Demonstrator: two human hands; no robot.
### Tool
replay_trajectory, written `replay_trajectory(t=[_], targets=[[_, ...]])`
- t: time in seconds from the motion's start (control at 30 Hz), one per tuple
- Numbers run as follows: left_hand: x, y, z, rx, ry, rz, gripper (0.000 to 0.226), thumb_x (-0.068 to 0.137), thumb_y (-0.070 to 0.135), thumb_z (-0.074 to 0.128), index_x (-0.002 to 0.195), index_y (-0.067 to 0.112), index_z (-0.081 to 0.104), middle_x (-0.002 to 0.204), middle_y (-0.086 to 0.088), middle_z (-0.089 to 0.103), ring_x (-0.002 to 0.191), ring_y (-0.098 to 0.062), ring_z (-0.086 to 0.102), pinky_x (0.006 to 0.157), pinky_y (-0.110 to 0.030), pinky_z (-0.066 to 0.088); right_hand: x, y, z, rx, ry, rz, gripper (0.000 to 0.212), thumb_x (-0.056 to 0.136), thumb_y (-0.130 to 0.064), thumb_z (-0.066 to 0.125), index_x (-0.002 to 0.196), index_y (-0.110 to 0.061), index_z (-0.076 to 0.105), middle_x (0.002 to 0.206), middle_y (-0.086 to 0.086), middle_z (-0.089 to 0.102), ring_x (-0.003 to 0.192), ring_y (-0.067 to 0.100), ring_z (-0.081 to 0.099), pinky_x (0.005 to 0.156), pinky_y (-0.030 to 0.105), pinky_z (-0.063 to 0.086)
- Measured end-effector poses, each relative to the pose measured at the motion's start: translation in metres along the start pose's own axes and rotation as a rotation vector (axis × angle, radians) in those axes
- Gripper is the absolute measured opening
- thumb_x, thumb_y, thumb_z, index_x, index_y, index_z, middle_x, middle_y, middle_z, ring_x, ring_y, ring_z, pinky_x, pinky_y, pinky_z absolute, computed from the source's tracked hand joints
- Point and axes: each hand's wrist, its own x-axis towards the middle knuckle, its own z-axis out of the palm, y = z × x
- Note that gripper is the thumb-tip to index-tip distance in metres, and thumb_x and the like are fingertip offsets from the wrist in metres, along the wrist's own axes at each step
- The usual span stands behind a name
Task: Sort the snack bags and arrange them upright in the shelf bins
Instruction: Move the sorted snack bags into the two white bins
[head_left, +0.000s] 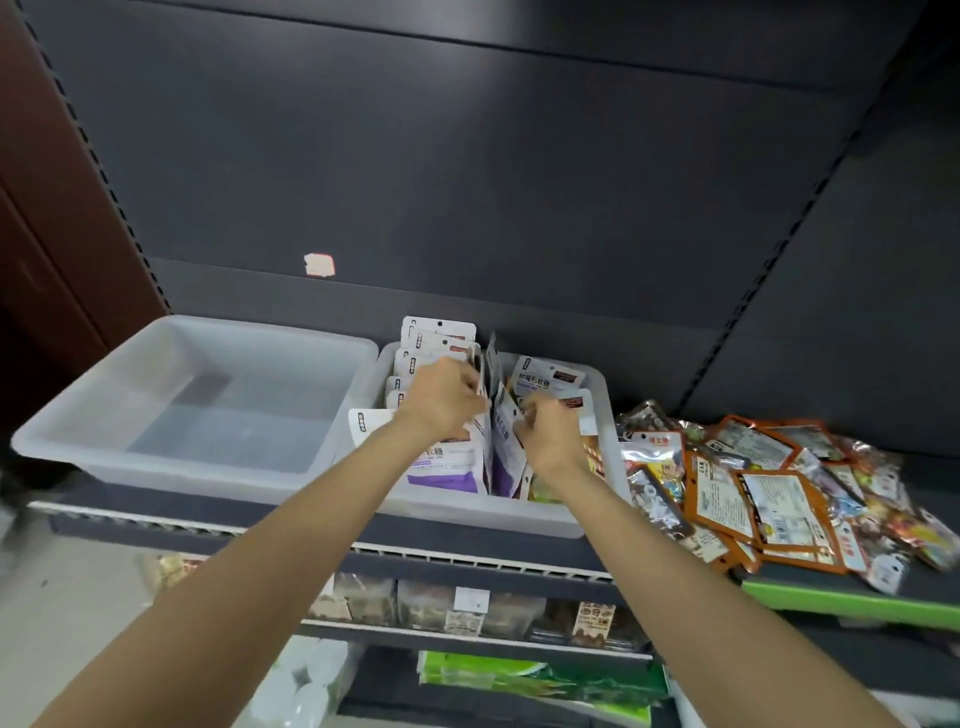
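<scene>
Dark grey shelving back panel (467, 156), brown wall (47, 218) left, pale floor (67, 613) below.

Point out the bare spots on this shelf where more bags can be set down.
The left bin is bare inside. The middle bin is crowded with white bags, both hands working among them. The pile of orange bags covers the shelf right of it.

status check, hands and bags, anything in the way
Left hand and right hand both pinching white snack bags in middle bin. Left bin empty. Unsorted pile waiting right. Nothing blocking.
</scene>
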Motion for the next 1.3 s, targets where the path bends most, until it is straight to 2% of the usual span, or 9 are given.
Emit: replay_trajectory(t=[0.07, 0.17, 0.33, 0.43, 0.5, 0.6, 0.8, 0.97, 1.3], targets=[[0.001, -0.013, 0.012, -0.039, -0.1, -0.063, 0.014, 0.087, 0.001, 0.062, 0.097, 0.01, 0.06, 0.092, -0.015, 0.063, 0.066, -0.019, 0.059, 0.061, -0.033, 0.056, -0.004, 0.008, 0.006, -0.013, -0.079, 0.015, 0.025, 0.089, 0.001, 0.051, 0.112, -0.003, 0.06, 0.101, 0.015, 0.064, 0.091, 0.029, 0.058, 0.071, 0.028, 0.043], [0.002, -0.029, 0.021, -0.022, -0.128, -0.069, 0.039, 0.088, 0.003, 0.06, 0.126, 0.009, 0.054, 0.1, -0.012, 0.067, 0.073, -0.018, 0.061, 0.055, -0.022, 0.051, -0.006, 0.015, 0.006, -0.013, -0.109, 0.039, 0.023, 0.09, -0.005, 0.052, 0.113, -0.003, 0.06, 0.099, 0.015, 0.065, 0.08, 0.025, 0.055, 0.065, 0.023, 0.037], [0.003, -0.036, 0.021, 0.079, -0.032, 0.068, 0.034, 0.091, 0.012, 0.057, 0.125, 0.011, 0.056, 0.106, -0.007, 0.069, 0.085, -0.017, 0.061, 0.072, -0.03, 0.054, -0.007, 0.017, -0.001, 0.022, -0.103, -0.012, 0.028, 0.093, -0.015, 0.053, 0.12, -0.008, 0.059, 0.11, 0.012, 0.066, 0.077, 0.017, 0.059, 0.058, 0.021, 0.043], [-0.001, -0.034, 0.024, 0.287, 0.046, 0.169, 0.032, 0.093, 0.018, 0.055, 0.124, 0.015, 0.058, 0.116, -0.005, 0.065, 0.102, -0.021, 0.06, 0.085, -0.035, 0.051, -0.012, 0.016, -0.013, 0.025, -0.034, -0.063, 0.038, 0.095, -0.015, 0.052, 0.132, -0.009, 0.052, 0.131, 0.009, 0.056, 0.114, 0.02, 0.056, 0.093, 0.023, 0.043], [-0.006, -0.033, 0.029, 0.5, 0.065, 0.267, 0.032, 0.095, 0.021, 0.052, 0.126, 0.017, 0.056, 0.12, -0.006, 0.06, 0.11, -0.023, 0.055, 0.085, -0.037, 0.05, -0.017, 0.019, -0.023, -0.027, 0.007, -0.103, 0.038, 0.096, -0.016, 0.052, 0.134, -0.01, 0.05, 0.135, 0.008, 0.051, 0.124, 0.021, 0.048, 0.104, 0.03, 0.038], [-0.011, -0.027, 0.039, 0.678, 0.089, 0.368, 0.03, 0.097, 0.023, 0.047, 0.125, 0.017, 0.056, 0.12, -0.007, 0.058, 0.112, -0.024, 0.051, 0.082, -0.036, 0.047, -0.03, 0.029, -0.041, -0.13, 0.048, -0.182, 0.037, 0.096, -0.016, 0.05, 0.133, -0.012, 0.05, 0.134, 0.006, 0.049, 0.124, 0.02, 0.047, 0.101, 0.031, 0.041], [-0.021, 0.022, 0.079, 0.655, 0.138, 0.487, 0.031, 0.097, 0.023, 0.045, 0.125, 0.014, 0.056, 0.119, -0.008, 0.058, 0.113, -0.027, 0.052, 0.085, -0.038, 0.044, -0.052, 0.067, -0.091, -0.265, 0.126, -0.204, 0.034, 0.096, -0.016, 0.047, 0.13, -0.012, 0.053, 0.125, 0.007, 0.053, 0.118, 0.023, 0.047, 0.09, 0.033, 0.042], [-0.032, 0.073, 0.145, 0.682, 0.103, 0.531, 0.029, 0.098, 0.024, 0.043, 0.12, 0.014, 0.058, 0.115, -0.008, 0.06, 0.107, -0.028, 0.055, 0.078, -0.035, 0.044, -0.073, 0.127, -0.142, -0.291, 0.18, -0.133, 0.034, 0.096, -0.021, 0.049, 0.129, -0.012, 0.053, 0.119, 0.008, 0.056, 0.11, 0.027, 0.054, 0.084, 0.038, 0.049], [-0.061, 0.209, 0.392, 0.461, -0.261, 0.614, 0.025, 0.096, 0.026, 0.05, 0.116, 0.017, 0.062, 0.11, -0.007, 0.065, 0.102, -0.027, 0.06, 0.083, -0.041, 0.05, -0.132, 0.349, -0.301, -0.38, 0.117, 0.168, 0.03, 0.096, -0.025, 0.05, 0.122, -0.013, 0.059, 0.116, 0.009, 0.059, 0.105, 0.03, 0.057, 0.078, 0.039, 0.049]])
